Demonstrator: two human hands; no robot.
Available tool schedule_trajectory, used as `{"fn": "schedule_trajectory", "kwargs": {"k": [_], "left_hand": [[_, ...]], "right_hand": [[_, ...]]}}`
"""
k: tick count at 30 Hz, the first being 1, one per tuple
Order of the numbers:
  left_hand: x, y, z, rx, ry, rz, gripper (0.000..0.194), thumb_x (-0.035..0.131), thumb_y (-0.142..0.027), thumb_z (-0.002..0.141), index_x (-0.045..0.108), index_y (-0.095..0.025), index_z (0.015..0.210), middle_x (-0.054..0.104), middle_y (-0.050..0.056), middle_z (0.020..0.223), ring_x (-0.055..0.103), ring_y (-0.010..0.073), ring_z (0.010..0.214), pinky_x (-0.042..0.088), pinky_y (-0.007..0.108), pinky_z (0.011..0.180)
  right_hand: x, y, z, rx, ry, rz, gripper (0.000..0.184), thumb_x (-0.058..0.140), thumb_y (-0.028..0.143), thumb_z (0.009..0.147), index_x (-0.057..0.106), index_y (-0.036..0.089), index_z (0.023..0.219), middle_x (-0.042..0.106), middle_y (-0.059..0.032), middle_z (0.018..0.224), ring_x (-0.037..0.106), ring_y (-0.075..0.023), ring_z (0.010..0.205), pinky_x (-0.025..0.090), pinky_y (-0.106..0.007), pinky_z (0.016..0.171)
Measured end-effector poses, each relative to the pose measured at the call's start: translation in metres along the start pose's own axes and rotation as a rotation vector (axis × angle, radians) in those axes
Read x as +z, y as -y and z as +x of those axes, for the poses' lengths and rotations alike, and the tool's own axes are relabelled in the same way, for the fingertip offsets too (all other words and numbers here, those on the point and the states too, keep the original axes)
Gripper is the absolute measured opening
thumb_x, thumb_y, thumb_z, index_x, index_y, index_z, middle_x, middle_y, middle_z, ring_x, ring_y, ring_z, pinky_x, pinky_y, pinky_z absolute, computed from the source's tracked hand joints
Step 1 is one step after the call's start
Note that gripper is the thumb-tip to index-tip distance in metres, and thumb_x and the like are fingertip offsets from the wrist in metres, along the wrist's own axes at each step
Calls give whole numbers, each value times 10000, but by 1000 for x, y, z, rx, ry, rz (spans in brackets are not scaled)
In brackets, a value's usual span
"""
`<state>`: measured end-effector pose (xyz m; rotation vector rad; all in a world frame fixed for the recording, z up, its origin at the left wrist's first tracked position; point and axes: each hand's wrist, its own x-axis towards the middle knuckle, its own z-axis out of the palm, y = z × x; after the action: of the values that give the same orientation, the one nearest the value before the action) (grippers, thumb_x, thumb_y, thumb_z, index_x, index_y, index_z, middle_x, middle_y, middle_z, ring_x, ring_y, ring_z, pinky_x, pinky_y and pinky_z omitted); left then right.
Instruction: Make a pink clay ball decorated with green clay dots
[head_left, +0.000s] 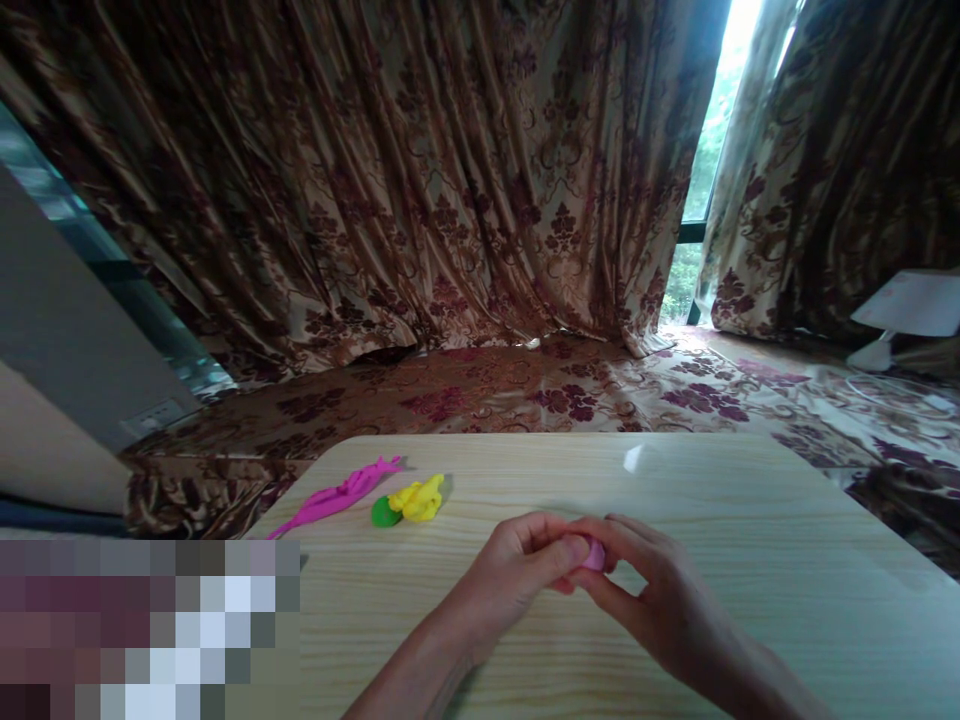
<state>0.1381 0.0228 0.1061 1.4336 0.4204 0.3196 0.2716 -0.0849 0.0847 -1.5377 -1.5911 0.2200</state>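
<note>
The left hand (pixel 525 562) and right hand (pixel 641 568) come nearest, half curled, fingertips meeting above a pale wood-grain table (pixel 735 490). Beyond and left of them lies a long, twisted, magenta clay-like strip (pixel 341 494); closer to the left hand, a crumpled yellow clay-like lump (pixel 420 499) touches a smooth, rounded green clay-like piece (pixel 386 513), perhaps set aside for finger room. Both hands pinch a small pale-pink clay-like lump (pixel 594 553) between them, probably to steady it.
</note>
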Motion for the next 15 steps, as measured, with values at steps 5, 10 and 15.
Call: {"fn": "schedule_trajectory", "kwargs": {"k": [5,10,15], "left_hand": [[0,0,0,24,12,-66,274,625,-347,772,667,-112,906,666,89,872,598,200,842,427,311,783],[0,2,1,26,6,-52,306,601,-388,787,678,-105,876,668,87,832,596,192,813,428,292,747],[2,1,-1,26,19,-72,307,617,-362,782,642,-142,994,665,74,867,600,187,833,428,279,730]], "right_hand": [[-1,2,0,-18,5,51,271,596,188,824,574,224,1092,616,-6,816,555,-144,713,461,-271,665],[-1,0,0,1,14,66,184,579,163,826,597,211,1002,617,3,790,550,-133,690,458,-257,649],[-1,-2,-1,9,12,52,349,595,170,810,548,233,1150,639,-7,867,574,-143,733,476,-268,689]]}}
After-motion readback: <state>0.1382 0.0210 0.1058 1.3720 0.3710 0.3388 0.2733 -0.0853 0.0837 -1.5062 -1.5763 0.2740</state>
